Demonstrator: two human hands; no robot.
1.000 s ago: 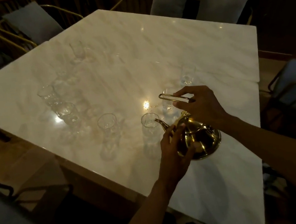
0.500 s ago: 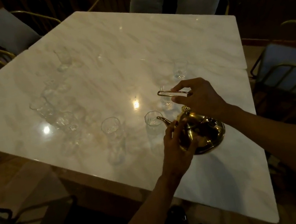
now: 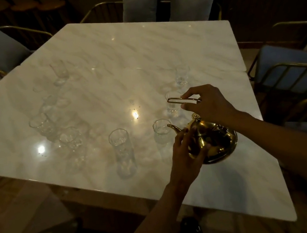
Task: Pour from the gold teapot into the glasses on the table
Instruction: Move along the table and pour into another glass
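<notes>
The gold teapot (image 3: 215, 140) is tilted to the left near the table's front right, its spout tip over the rim of a clear glass (image 3: 162, 133). My right hand (image 3: 209, 103) grips the thin wire handle above the pot. My left hand (image 3: 186, 151) presses against the pot's near left side. Another tall glass (image 3: 122, 151) stands to the left, and several more glasses (image 3: 67, 138) curve away toward the far left. Two glasses (image 3: 182, 74) stand beyond my right hand. No stream of liquid is visible in the dim light.
The white marble table (image 3: 128, 50) is ringed by gold-framed chairs with grey cushions (image 3: 140, 2); a blue-seated chair (image 3: 289, 66) stands at the right. Lamp reflections glint on the marble. Wooden floor lies below the near left table edge.
The view has shifted, so the table sits further right in frame. Both hands stay on the teapot, still tilted toward the same glass.
</notes>
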